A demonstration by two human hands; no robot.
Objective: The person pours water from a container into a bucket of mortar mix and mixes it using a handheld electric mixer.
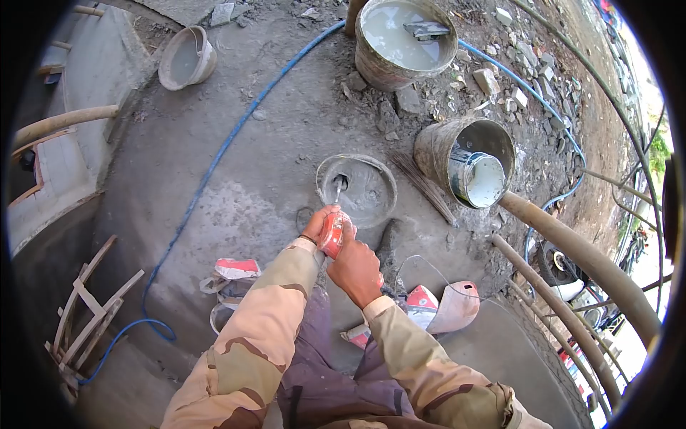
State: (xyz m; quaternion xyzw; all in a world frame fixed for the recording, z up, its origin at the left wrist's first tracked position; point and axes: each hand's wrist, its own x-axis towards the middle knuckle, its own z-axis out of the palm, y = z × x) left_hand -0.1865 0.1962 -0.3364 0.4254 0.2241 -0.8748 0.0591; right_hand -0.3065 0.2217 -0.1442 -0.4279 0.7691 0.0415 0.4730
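Note:
Both of my hands are wrapped round a red power drill (333,236) dusted with grey. My left hand (316,224) grips it at the left and front, while my right hand (355,272) holds its rear. From the drill a thin metal rod (339,187) reaches down into a round bucket (391,187) of wet grey mix. The rod's lower end is hidden in a dark hollow in the mix. Beside the bucket's right edge lies a bundle of thin sticks (426,187).
Two buckets of cloudy water, one large (371,68) and one small (170,82), stand farther off. A tilted bucket (433,146) holds a paint tin (464,171). A blue hose (236,132) crosses the ground. Torn red-and-white bags (423,304) lie near my legs, rubble (489,81) and poles (579,250) at right.

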